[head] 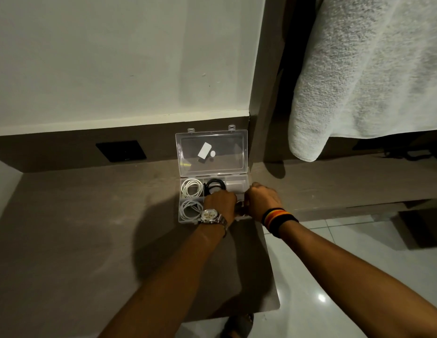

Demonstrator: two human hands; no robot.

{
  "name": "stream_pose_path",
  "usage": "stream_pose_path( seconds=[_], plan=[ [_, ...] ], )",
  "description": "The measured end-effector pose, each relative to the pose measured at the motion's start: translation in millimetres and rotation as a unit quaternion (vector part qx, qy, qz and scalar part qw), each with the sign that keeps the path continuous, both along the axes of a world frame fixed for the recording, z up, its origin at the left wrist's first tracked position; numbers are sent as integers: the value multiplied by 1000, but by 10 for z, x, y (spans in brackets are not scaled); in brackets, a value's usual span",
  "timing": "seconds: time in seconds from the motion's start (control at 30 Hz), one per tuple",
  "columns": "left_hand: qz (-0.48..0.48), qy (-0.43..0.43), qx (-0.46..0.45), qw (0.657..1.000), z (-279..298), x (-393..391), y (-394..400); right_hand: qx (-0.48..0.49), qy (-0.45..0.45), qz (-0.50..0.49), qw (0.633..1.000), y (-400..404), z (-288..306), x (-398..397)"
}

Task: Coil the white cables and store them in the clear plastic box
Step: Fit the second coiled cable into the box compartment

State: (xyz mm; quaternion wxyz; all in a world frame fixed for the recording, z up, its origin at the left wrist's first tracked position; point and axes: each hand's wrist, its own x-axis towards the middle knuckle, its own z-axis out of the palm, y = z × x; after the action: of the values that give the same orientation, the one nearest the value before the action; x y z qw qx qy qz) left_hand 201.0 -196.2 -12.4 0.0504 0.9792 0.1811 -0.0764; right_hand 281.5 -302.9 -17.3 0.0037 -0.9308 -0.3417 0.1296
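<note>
— While both hands work over it, where does the clear plastic box (244, 178) sit?

— On the brown bench (78, 228), close to its right edge and toward the back, near the wall. Its lid (210, 142) stands open and upright, with two small white stickers on it.

— Can you read them?

— No. They are too small for any writing to show. I see no brand anywhere, not even on the watch (210, 217) at the left wrist.

— What is already inside?

— One coiled white cable (192, 187) fills the back-left compartment, and another white coil (189, 209) lies in the front-left one. A black cable (213, 184) is coiled in the back middle compartment. The back-right compartment holds something pale I cannot make out.

— And the hands?

— The left hand (221, 202) and the right hand (262, 201) meet, knuckles up, over the front right part of the box. Both are curled closed. They seem to be pressing something down, but their backs hide it, so I cannot tell what they grip. The right wrist wears a striped wristband (278, 219).

— So which step is this?

— I judge it to be seating a coil in a front compartment. Next, the loops need to stay flat under the rim when the fingers let go, or the cable could spring out and block the lid.
</note>
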Motion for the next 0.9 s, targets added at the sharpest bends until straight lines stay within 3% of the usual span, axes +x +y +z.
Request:
stream_pose_path(
  seconds=[0.23, 0.43, 0.6, 0.7, 0.9],
  plan=[
    [14, 1, -5, 1000, -30, -18, 12, -73, -51, 10, 996, 125, -2, -40],
    [17, 6, -13, 1000, 7, -38, 6, -40, 5, -20, 999, 144, -15, 13],
    [9, -5, -17, 1000, 6, -37, 5, 27, 118, -120, 985, 128, 25, 73],
    [4, -6, -23, 1000, 0, -46, 8, 69, 187, -189, 961, 159, 36, 94],
    [26, -15, -60, 998, -13, -48, 41, 158, 319, -343, 869, 186, 94, 151]
  ],
)
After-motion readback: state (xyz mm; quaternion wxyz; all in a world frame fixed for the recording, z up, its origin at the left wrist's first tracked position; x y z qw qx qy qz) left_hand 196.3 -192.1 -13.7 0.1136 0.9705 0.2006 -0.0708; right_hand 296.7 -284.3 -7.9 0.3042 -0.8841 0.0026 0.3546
